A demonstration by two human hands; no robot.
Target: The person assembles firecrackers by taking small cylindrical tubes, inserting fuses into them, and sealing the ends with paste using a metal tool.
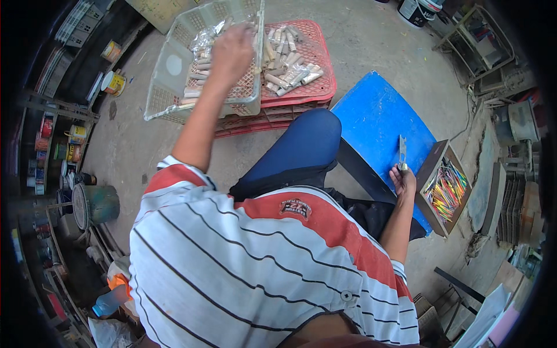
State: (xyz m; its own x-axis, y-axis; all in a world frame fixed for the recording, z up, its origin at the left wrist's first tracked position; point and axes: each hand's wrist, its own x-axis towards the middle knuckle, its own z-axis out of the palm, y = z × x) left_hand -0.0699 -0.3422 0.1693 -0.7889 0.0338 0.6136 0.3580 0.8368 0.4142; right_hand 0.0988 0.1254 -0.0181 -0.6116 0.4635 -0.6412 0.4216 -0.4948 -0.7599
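My left hand (233, 53) reaches over a pale plastic crate (165, 87). Its fingers are smeared by motion, so whether they hold anything cannot be made out. Inside the crate lie clear plastic bags (204, 39) and several pale, short rolled tubes (196, 91). Above a blue board (377, 116) at the right, my right hand (404, 180) is closed around the lower end of a flat metal tool (402, 149). The tool points away from me and has a slot or notch in it; its exact kind is unclear.
Beside the pale crate, stacked red crates (322, 58) carry bagged tubes (293, 72). A wooden box (432, 200) of thin colourful sticks (447, 188) adjoins the board. Shelves with paint cans (76, 134) line the left, near a large bucket (98, 204). A metal rack (484, 43) stands far right.
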